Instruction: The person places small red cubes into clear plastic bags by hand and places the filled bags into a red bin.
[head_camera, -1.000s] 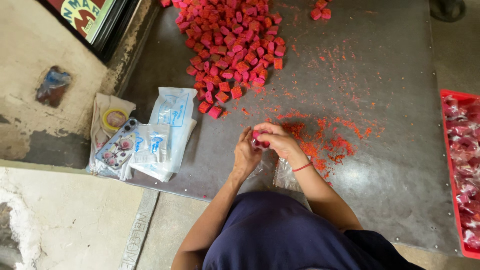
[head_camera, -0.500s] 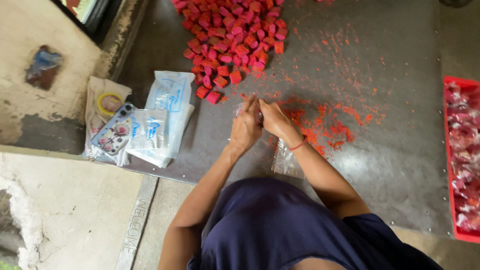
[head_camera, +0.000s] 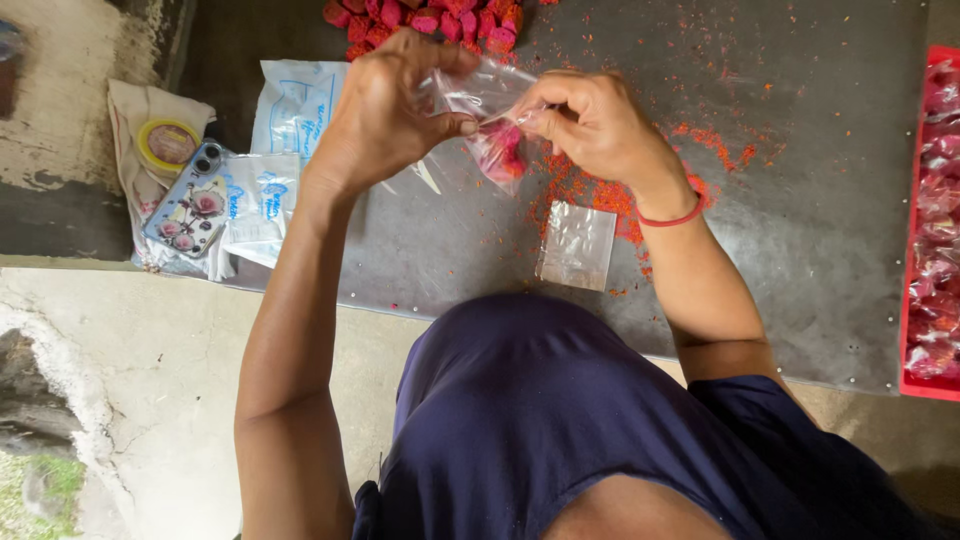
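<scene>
Clear plastic pouch (head_camera: 487, 120) holding pink pieces is hanging between both pinching hands, left hand (head_camera: 385, 110) at nine o'clock, right hand (head_camera: 595, 125) at three.

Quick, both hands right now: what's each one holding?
Left hand: closed on the top of the small clear bag.
Right hand: pinching the same bag, red pieces inside.

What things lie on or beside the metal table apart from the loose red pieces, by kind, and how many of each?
Small clear bag held in both hands: 1
Empty clear bag lying flat: 1
Packs of bags: 2
Phone: 1
Tape roll: 1
Red tray: 1
Total: 7
</scene>
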